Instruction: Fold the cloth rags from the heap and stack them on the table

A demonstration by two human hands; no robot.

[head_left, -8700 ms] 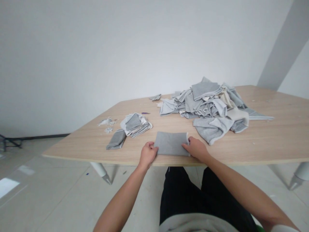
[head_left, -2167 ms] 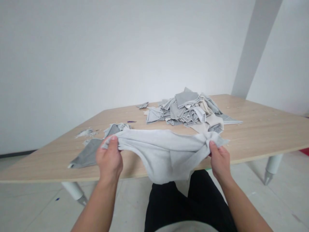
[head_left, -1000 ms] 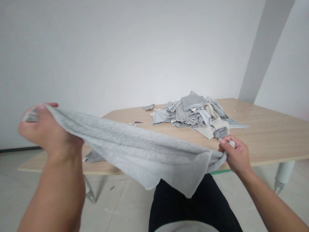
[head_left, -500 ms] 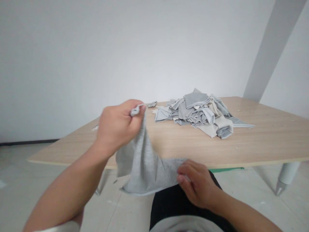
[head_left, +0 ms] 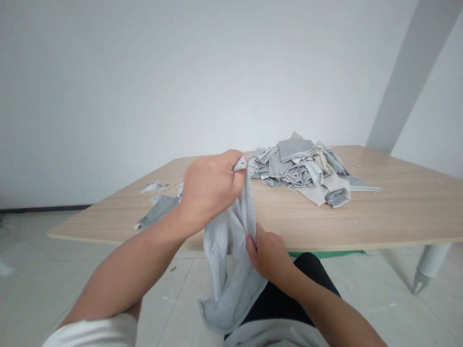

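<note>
A light grey piece of cloth [head_left: 235,270] hangs over the near table edge, its loose lower part dangling above my lap. My left hand [head_left: 213,188] is closed in a fist round its top end, a bit of the fabric poking out between thumb and finger. Lower down, my right hand [head_left: 269,253] pinches the cloth's right side between thumb and fingers. Between the two hands the fabric is drawn into upright folds. Behind my left forearm lies another grey cloth piece [head_left: 159,210], partly hidden.
On the wooden table [head_left: 398,212], a heap of grey and beige cloth pieces [head_left: 296,164] sits at the back right. White scraps of lint [head_left: 154,187] lie on the left. A wall [head_left: 217,72] stands behind the table. Something green [head_left: 327,254] shows below the front edge.
My left hand has moved right with the cloth's top end. My right hand has shifted up and left to grip closer to it. The cloth now hangs lower, and scraps on the left are uncovered.
</note>
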